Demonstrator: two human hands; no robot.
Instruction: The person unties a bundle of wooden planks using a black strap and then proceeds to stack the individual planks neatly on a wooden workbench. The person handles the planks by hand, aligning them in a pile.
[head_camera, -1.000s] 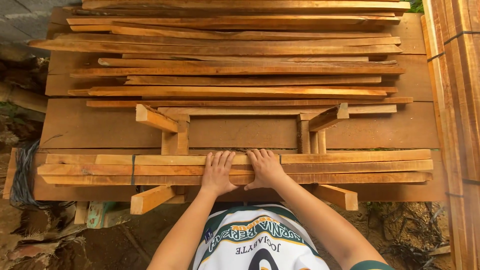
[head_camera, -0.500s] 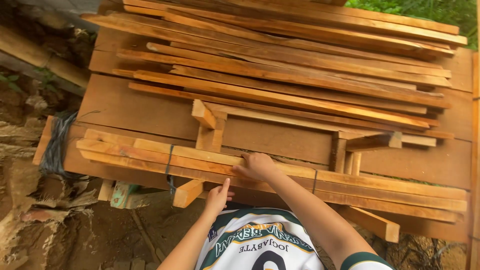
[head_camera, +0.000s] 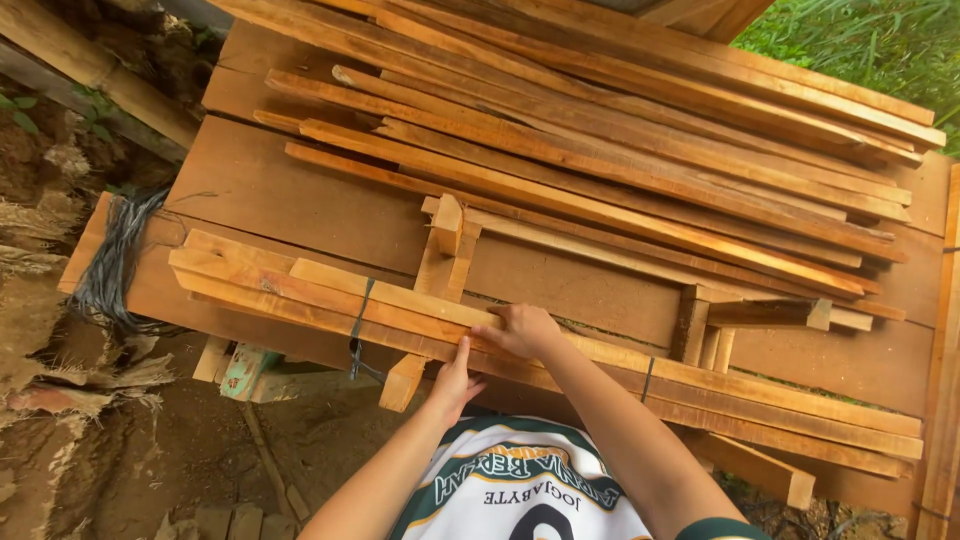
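A bundle of long wooden slats (head_camera: 300, 285), bound by two thin dark straps (head_camera: 358, 320), lies across two upright wooden brackets (head_camera: 445, 250) at the near edge of a wide plank platform (head_camera: 300, 195). My right hand (head_camera: 522, 330) rests on top of the bundle near its middle, fingers curled over the slats. My left hand (head_camera: 455, 380) is just below it, fingers pressed up against the bundle's front edge and underside. Between them, both hands hold the bundle.
A loose stack of long slats (head_camera: 620, 150) covers the far part of the platform. A coil of dark wire (head_camera: 115, 260) hangs off the left end. Bare earth and debris (head_camera: 90, 420) lie below left, grass (head_camera: 860, 45) at top right, more planks (head_camera: 940, 400) along the right.
My left hand slid off the top of the bundle down to its front edge. My right hand stayed on top. The view swung left and tilted.
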